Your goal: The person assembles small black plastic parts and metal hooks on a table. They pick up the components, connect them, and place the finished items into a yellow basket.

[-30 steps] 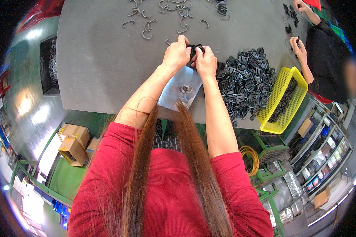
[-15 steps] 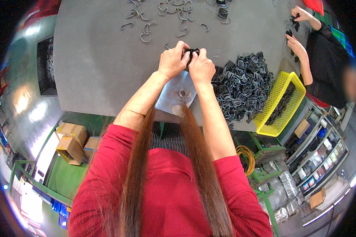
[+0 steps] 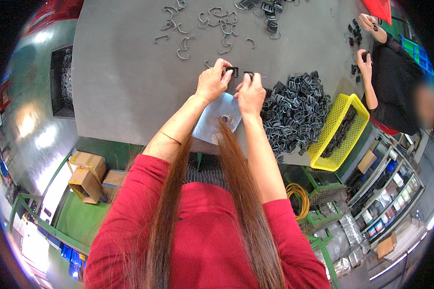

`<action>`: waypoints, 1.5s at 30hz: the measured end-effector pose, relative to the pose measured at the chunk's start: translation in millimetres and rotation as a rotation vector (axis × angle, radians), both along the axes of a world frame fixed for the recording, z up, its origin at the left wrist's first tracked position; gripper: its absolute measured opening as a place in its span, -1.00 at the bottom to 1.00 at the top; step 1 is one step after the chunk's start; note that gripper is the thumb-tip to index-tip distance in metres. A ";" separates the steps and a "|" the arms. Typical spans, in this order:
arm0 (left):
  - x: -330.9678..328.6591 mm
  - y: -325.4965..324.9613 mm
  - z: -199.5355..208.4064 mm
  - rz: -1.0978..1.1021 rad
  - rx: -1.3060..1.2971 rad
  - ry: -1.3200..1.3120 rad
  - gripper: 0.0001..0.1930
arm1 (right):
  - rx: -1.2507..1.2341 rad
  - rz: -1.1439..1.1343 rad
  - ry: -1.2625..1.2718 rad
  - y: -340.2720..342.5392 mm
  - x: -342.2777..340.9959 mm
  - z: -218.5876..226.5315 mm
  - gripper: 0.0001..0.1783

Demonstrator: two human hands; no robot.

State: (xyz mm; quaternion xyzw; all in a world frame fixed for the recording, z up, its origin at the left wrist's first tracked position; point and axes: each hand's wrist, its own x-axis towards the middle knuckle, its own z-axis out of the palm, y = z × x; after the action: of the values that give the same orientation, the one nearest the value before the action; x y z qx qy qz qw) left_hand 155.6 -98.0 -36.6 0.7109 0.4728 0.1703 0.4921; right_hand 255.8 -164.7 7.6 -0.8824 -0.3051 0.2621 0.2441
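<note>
Between the thumb and fingers of my left hand [image 3: 212, 84] is a small black plastic buckle [image 3: 234, 72], held over the grey table [image 3: 130, 86]. Just to its right, my right hand [image 3: 250, 98] is closed with a small black piece [image 3: 249, 74] at its fingertips; blur hides its exact kind. A gap separates the hands. Below them a shiny pale sheet [image 3: 206, 118] with a dark round mark lies at the table's near edge. Beside my right hand spreads a heap of black buckles [image 3: 296, 113], some with bent metal wires. Loose bent wire hooks [image 3: 225, 29] lie beyond my hands.
A yellow perforated basket [image 3: 324, 164] holding dark parts stands right of the heap. More black buckles [image 3: 271, 14] lie at the far side. At the far right a co-worker's hands [image 3: 365, 65] handle black pieces. A black crate [image 3: 56, 96] stands beyond the table's left edge.
My hands were together on one black item; now they are apart, each with a black piece. The right hand has moved right and nearer. The co-worker's hands have shifted too.
</note>
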 end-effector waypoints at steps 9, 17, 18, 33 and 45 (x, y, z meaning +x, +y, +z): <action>9.4 -5.5 6.1 0.011 0.135 0.126 -0.81 | -0.017 0.075 0.178 -4.1 26.1 -20.2 -0.71; 7.8 -14.2 2.6 0.054 0.220 0.082 -0.82 | -0.169 0.275 0.005 5.5 24.1 -19.2 -0.68; 7.8 -14.4 2.2 0.057 0.223 0.078 -0.82 | -0.170 0.272 -0.006 5.7 23.7 -18.3 -0.68; 8.1 -13.5 -1.2 0.033 0.237 0.076 -0.81 | -0.230 0.369 -0.279 15.1 12.5 -9.5 -0.74; 7.3 -4.3 8.0 -0.055 0.181 0.116 -0.79 | -0.281 0.389 -0.319 20.4 10.6 -5.8 -0.73</action>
State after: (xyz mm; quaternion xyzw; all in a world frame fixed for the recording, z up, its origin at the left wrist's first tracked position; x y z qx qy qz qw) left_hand 162.8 -102.3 -28.6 0.7737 0.4634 0.1573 0.4024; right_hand 266.4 -144.3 1.8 -0.8625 -0.4640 0.2018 0.0134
